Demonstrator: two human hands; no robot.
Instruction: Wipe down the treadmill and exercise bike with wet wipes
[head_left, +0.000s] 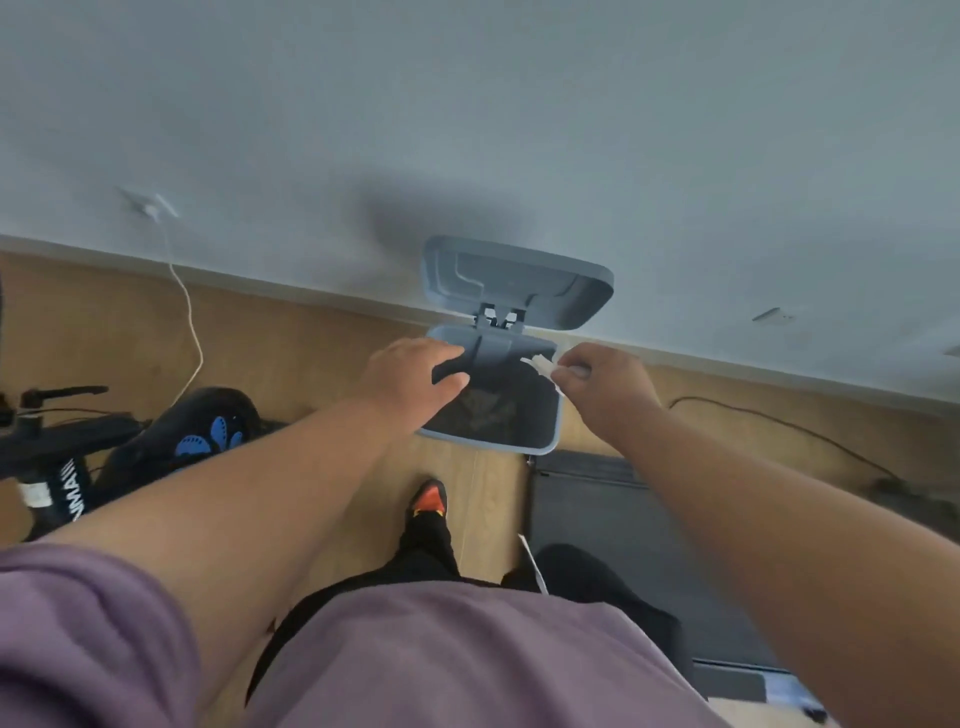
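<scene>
I see the left hand gripping the rim of the open bin. The right hand pinches a white wipe over the bin; exercise bike left of the bin, treadmill just right.

We wear a loose mauve-purple top, its soft fabric filling the bottom of the view across the belly. Its short sleeve bunches in folds above our left elbow, well back from the left grip; both forearms are bare down to the right grip as well. Below the top we wear black trousers. One shoe shows, black with a bright orange-red toe and a small yellow mark.
</scene>
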